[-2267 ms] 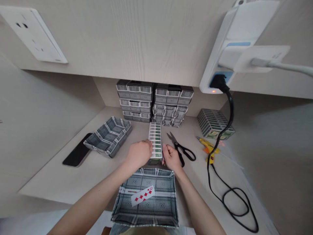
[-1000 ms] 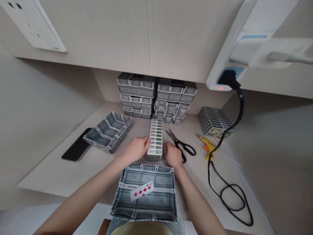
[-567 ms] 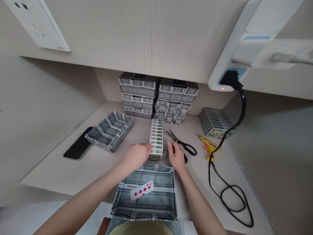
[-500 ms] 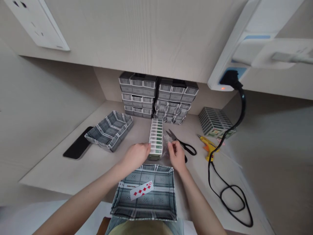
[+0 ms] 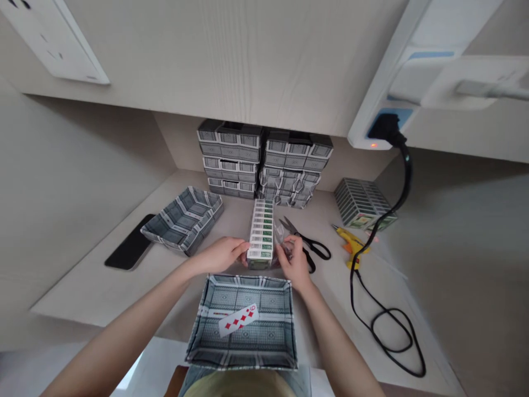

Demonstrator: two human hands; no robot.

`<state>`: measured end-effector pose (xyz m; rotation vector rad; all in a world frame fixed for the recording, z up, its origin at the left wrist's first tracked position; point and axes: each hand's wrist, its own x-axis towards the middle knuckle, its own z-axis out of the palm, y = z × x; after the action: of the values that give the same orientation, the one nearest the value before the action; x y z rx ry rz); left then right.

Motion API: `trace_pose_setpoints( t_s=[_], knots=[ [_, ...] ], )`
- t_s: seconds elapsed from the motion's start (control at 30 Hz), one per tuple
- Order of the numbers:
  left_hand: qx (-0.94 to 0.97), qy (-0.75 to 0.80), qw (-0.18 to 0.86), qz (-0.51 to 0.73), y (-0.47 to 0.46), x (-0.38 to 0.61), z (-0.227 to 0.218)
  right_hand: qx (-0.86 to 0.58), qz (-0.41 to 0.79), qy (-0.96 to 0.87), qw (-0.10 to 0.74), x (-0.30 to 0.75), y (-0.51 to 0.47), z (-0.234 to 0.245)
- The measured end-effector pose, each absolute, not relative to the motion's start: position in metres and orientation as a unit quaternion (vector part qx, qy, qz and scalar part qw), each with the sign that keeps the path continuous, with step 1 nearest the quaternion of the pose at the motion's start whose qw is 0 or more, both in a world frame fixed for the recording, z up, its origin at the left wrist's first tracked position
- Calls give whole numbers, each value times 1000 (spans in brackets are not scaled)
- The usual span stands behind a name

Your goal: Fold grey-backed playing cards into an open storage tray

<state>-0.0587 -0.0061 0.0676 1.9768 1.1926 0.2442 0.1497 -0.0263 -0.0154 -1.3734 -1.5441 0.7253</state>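
A long row of small white-and-green boxes, probably packs of playing cards, lies on the desk in front of me. My left hand grips the near left side of this row, thumb on the edge and fingertips partly hidden beneath. On the right side, my right hand pinches clear plastic wrap that hangs loose from the boxes. Between my forearms, at the desk's front edge, is an open tray folded from playing cards. Inside it lies a single diamond card, face up.
Black-handled scissors lie beside my right hand. Further right are a yellow glue gun with its black cord and another wrapped block of boxes. Card-made drawers stand behind. Left are another tray and a phone.
My left hand has shifted slightly left and lower along the boxes, its fingers reaching underneath. My right hand has moved closer to the boxes with the plastic. The whole view has tilted slightly.
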Motion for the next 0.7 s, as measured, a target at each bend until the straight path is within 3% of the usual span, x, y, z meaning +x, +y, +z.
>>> trace_pose_setpoints(
  t_s=[0.3, 0.53, 0.7],
  knots=[
    [761, 404, 502, 71, 7, -65, 69, -558, 300, -644, 429, 149, -24, -17],
    [778, 445, 443, 37, 2, -57, 76, -547, 295, -646, 444, 149, -25, -15],
    [783, 405, 470, 40, 4, -56, 77, -526, 322, -640, 458, 147, -28, -14]
  ],
)
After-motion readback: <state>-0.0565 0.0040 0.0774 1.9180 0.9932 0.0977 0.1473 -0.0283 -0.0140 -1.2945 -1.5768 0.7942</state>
